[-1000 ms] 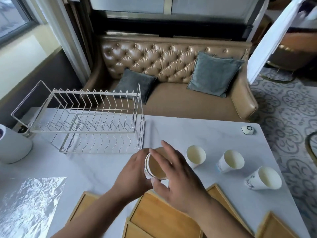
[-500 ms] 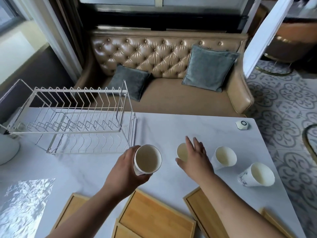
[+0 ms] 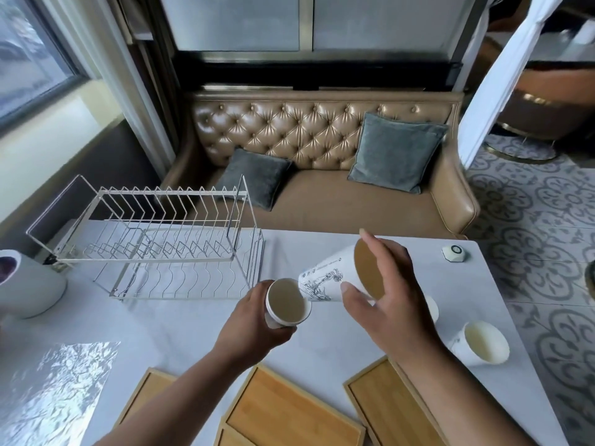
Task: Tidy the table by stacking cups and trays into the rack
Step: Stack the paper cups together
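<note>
My left hand point(image 3: 257, 320) grips one cup point(image 3: 286, 304), right hand point(image 3: 386, 291) another point(image 3: 335, 278); two cups on table point(image 3: 180, 329), one mostly hidden; four trays, cut off.

- A tan tufted leather sofa point(image 3: 322, 201) stands just beyond the far edge of the white marble table point(image 3: 180, 329).
- Two grey-blue cushions lie on it: a small cushion point(image 3: 257, 175) to the left, a larger cushion point(image 3: 397, 152) propped to the right.
- A white hexagonal call button point(image 3: 455, 253) sits near the table's far right corner.
- A white cylindrical container point(image 3: 25, 284) stands at the left edge.
- Patterned floor tiles point(image 3: 541, 226) lie to the right.
</note>
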Motion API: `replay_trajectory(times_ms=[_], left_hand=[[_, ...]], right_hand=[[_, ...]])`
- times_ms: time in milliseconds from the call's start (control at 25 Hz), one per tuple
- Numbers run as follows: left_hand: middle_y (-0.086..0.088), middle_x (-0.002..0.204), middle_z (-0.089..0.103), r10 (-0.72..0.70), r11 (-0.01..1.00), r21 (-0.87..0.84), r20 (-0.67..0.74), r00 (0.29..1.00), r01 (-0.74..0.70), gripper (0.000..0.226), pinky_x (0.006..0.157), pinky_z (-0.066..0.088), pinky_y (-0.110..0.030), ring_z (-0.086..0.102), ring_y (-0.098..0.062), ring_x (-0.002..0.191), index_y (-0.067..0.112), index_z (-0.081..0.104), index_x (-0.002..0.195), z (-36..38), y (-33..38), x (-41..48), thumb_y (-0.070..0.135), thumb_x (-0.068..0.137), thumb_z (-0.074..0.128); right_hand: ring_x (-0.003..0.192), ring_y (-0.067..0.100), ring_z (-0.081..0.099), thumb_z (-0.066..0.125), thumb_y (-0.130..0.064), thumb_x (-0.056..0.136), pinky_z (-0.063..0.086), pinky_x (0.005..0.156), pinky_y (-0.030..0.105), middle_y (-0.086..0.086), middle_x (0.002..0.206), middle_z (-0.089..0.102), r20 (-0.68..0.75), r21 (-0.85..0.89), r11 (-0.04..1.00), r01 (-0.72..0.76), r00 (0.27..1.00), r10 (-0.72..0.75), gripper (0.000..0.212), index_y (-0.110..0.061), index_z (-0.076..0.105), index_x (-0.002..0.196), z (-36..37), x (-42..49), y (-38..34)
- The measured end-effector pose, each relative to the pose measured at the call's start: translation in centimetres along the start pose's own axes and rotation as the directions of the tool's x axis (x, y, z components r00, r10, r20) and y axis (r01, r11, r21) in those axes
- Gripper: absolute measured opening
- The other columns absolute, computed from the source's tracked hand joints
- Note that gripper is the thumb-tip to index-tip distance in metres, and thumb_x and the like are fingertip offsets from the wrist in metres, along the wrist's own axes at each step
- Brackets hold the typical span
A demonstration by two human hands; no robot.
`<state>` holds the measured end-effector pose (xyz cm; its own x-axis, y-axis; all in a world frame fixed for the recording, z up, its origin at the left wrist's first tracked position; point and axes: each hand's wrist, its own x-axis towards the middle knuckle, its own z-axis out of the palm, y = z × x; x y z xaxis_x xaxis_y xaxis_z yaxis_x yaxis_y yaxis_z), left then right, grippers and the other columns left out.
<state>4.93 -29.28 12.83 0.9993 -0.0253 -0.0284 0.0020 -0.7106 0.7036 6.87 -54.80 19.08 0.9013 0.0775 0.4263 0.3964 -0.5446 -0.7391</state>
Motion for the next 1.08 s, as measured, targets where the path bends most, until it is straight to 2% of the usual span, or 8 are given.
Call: replay_trajectory(times_ms=[240,400,520,640,720,840,960,1080], left_hand=[[0.036,0.117,0.054,0.171,0.985,0.011,0.017,0.985,-0.171,0.072,0.076,0.049,-0.015,0.060,0.001,0.107,0.067,0.039,0.121,1.2,7.3,1.2,0.050,0.067,0.082],[0.053,0.120,0.043,0.236,0.972,0.003,0.056,0.970,-0.236,0.076,0.080,0.042,-0.003,0.052,0.014,0.113,0.050,0.041,0.134,2.7,9.9,1.8,0.051,0.070,0.083],[0.047,0.120,0.046,0.221,0.975,0.002,0.047,0.974,-0.221,0.078,0.079,0.041,-0.002,0.052,0.014,0.110,0.049,0.042,0.134,3.5,10.1,2.1,0.051,0.069,0.085],[0.042,0.119,0.050,0.176,0.984,0.014,0.025,0.984,-0.177,0.078,0.077,0.042,-0.006,0.051,0.020,0.107,0.063,0.038,0.125,3.5,9.6,2.6,0.050,0.066,0.086],[0.042,0.118,0.049,0.160,0.987,0.022,0.032,0.987,-0.161,0.079,0.077,0.041,-0.008,0.049,0.023,0.106,0.067,0.034,0.123,3.4,9.4,3.0,0.051,0.065,0.086],[0.043,0.118,0.048,0.137,0.990,0.029,0.034,0.990,-0.138,0.080,0.077,0.042,-0.010,0.049,0.024,0.105,0.060,0.038,0.128,3.8,9.1,3.1,0.051,0.065,0.086],[0.043,0.117,0.049,0.126,0.991,0.032,0.028,0.992,-0.127,0.078,0.075,0.040,-0.005,0.048,0.026,0.105,0.058,0.039,0.128,4.0,9.0,3.2,0.052,0.064,0.084],[0.042,0.114,0.050,0.120,0.992,0.042,0.032,0.992,-0.121,0.077,0.071,0.039,-0.004,0.048,0.027,0.103,0.064,0.034,0.122,4.1,9.1,3.2,0.050,0.065,0.084]], right_hand=[[0.150,0.012,0.035,0.055,-0.047,0.092,0.048,0.112,0.040,-0.014,0.167,0.023,0.299,-0.124,0.986,0.111,0.952,-0.070,0.076,-0.046,0.021,0.160,-2.5,-1.1,-1.0],[0.149,0.020,0.035,0.042,-0.052,0.100,0.049,0.110,0.038,-0.012,0.175,0.000,0.389,-0.240,0.957,0.161,0.919,-0.056,0.072,-0.047,0.007,0.163,-1.9,-2.2,1.0],[0.153,0.019,0.032,0.033,-0.058,0.106,0.043,0.113,0.034,-0.008,0.175,0.010,0.337,-0.165,0.967,0.196,0.932,-0.131,0.062,-0.043,0.016,0.164,-2.4,-1.8,4.0],[0.156,0.024,0.022,0.041,-0.060,0.101,0.035,0.121,0.044,0.000,0.173,0.021,0.169,-0.337,0.926,-0.171,0.956,0.238,0.069,-0.035,0.022,0.163,-3.9,-0.8,10.5],[0.159,0.034,0.011,0.053,-0.061,0.097,0.026,0.125,0.049,0.003,0.175,0.008,0.230,-0.587,0.720,-0.370,0.777,0.586,0.088,-0.033,0.007,0.166,-4.3,-0.9,14.7],[0.154,0.042,0.023,0.062,-0.056,0.094,0.034,0.121,0.048,0.007,0.174,0.005,0.335,-0.730,0.606,-0.316,0.607,0.721,0.098,-0.034,-0.001,0.166,-3.8,-2.1,18.2],[0.133,0.035,0.048,0.064,-0.043,0.095,0.052,0.102,0.045,0.008,0.163,0.028,0.312,-0.705,0.636,-0.314,0.668,0.676,0.085,-0.033,0.015,0.164,-4.1,-1.9,17.9],[0.125,0.018,0.052,0.069,-0.045,0.090,0.052,0.089,0.034,-0.007,0.146,0.040,0.122,-0.393,0.831,-0.395,0.873,0.472,0.080,-0.037,0.029,0.159,-5.6,-0.5,14.0]])
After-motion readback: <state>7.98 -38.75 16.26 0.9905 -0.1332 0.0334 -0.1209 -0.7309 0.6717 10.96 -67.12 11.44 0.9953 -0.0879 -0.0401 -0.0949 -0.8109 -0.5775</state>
